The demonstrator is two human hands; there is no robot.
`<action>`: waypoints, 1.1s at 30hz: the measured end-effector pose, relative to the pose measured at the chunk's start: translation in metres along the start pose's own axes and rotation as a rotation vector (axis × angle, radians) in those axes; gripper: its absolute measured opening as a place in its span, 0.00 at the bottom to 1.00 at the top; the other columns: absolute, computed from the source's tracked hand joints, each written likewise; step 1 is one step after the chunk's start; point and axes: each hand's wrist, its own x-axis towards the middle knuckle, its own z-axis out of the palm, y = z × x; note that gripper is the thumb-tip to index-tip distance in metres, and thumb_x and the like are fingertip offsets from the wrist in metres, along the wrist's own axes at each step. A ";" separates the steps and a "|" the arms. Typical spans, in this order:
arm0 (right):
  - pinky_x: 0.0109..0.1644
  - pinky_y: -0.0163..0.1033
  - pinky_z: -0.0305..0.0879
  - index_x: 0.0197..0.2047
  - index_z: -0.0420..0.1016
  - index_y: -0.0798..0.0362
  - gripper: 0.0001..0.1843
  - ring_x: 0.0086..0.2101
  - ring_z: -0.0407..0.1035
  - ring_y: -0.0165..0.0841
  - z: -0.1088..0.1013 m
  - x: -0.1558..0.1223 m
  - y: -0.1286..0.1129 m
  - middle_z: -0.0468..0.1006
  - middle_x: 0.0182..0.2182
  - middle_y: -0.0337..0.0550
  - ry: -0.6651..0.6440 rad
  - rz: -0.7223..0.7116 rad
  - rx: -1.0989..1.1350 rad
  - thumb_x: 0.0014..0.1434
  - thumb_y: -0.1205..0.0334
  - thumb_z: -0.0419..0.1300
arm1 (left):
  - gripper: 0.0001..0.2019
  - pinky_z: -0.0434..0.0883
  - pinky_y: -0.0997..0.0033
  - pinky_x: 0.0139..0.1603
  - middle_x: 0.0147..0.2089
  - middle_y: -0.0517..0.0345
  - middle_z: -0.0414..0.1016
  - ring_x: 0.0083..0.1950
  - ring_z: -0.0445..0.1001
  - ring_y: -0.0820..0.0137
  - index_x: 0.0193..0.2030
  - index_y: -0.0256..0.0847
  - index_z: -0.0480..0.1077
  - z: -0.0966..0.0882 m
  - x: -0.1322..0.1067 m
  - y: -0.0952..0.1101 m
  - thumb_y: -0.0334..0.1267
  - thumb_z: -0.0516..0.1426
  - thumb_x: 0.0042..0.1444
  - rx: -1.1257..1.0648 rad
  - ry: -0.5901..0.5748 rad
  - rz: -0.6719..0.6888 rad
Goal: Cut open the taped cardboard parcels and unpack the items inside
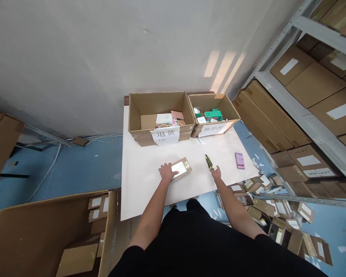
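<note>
My left hand grips the near left end of a small cardboard box, its thumb lying across the white label on top. The box rests on the white tabletop. To the right, my right hand is closed on the lower end of a black and yellow-green utility knife, which points away from me. Farther right on the table lies a small purple packet, its print blurred.
Two open cartons stand along the table's back: a larger one with small boxes, and another with green and white packages. A big carton stands at lower left. Discarded boxes litter the right floor beside a loaded shelf.
</note>
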 end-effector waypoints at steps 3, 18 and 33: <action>0.64 0.53 0.69 0.70 0.67 0.60 0.38 0.59 0.73 0.50 0.021 -0.028 -0.012 0.76 0.62 0.60 -0.008 -0.025 -0.055 0.57 0.59 0.58 | 0.36 0.60 0.52 0.61 0.65 0.43 0.70 0.65 0.64 0.45 0.65 0.50 0.66 0.000 0.001 -0.002 0.67 0.59 0.56 -0.017 -0.012 -0.008; 0.67 0.56 0.62 0.81 0.47 0.43 0.46 0.77 0.30 0.54 0.083 -0.121 -0.100 0.42 0.80 0.36 -0.501 -0.431 -0.793 0.63 0.71 0.54 | 0.36 0.64 0.56 0.60 0.63 0.36 0.74 0.63 0.70 0.49 0.73 0.41 0.62 0.019 -0.013 0.001 0.63 0.52 0.66 -0.001 0.094 0.061; 0.66 0.48 0.66 0.76 0.56 0.58 0.41 0.66 0.65 0.49 0.092 -0.096 -0.093 0.53 0.76 0.59 -0.258 -0.261 -0.426 0.62 0.59 0.58 | 0.23 0.72 0.67 0.50 0.53 0.45 0.84 0.54 0.82 0.58 0.58 0.42 0.77 0.054 -0.050 0.017 0.51 0.47 0.74 -0.351 0.003 0.069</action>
